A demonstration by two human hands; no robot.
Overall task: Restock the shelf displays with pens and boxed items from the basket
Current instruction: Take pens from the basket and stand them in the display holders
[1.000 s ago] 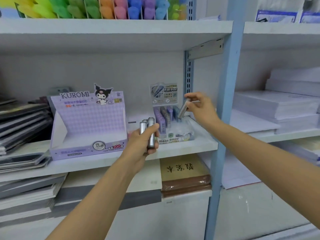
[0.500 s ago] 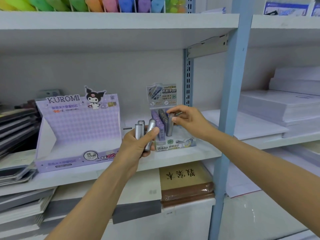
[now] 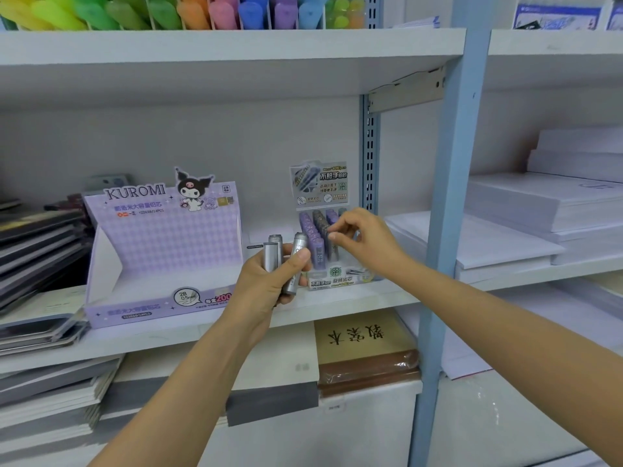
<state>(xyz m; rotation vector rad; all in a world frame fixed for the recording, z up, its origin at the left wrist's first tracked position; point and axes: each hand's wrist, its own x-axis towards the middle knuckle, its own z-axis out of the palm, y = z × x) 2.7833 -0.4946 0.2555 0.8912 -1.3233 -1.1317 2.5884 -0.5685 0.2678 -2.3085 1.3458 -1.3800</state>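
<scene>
Grey, upright, the lead tubes (image 3: pixel 272 257) sit gripped in my left hand (image 3: pixel 266 288), centre frame, just left of the display box (image 3: pixel 332 281). My right hand (image 3: pixel 367 241) is nearer, its fingers (image 3: pixel 332 235) pinching one tube (image 3: pixel 333 252) upright inside.

Three silver-grey tubes (image 3: pixel 273 254) stand bunched in the left hand (image 3: pixel 269 284), the rightmost tilted. The small display box (image 3: pixel 332 282) sits on the shelf (image 3: pixel 364 299), holding rows of upright purple and grey tubes. The right hand (image 3: pixel 365 241) pinches the top of one grey tube (image 3: pixel 333 253) in the box.

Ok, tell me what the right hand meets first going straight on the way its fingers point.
Probably the purple tubes in the small display, beside the right hand pinching a grey tube; depth unclear.
</scene>
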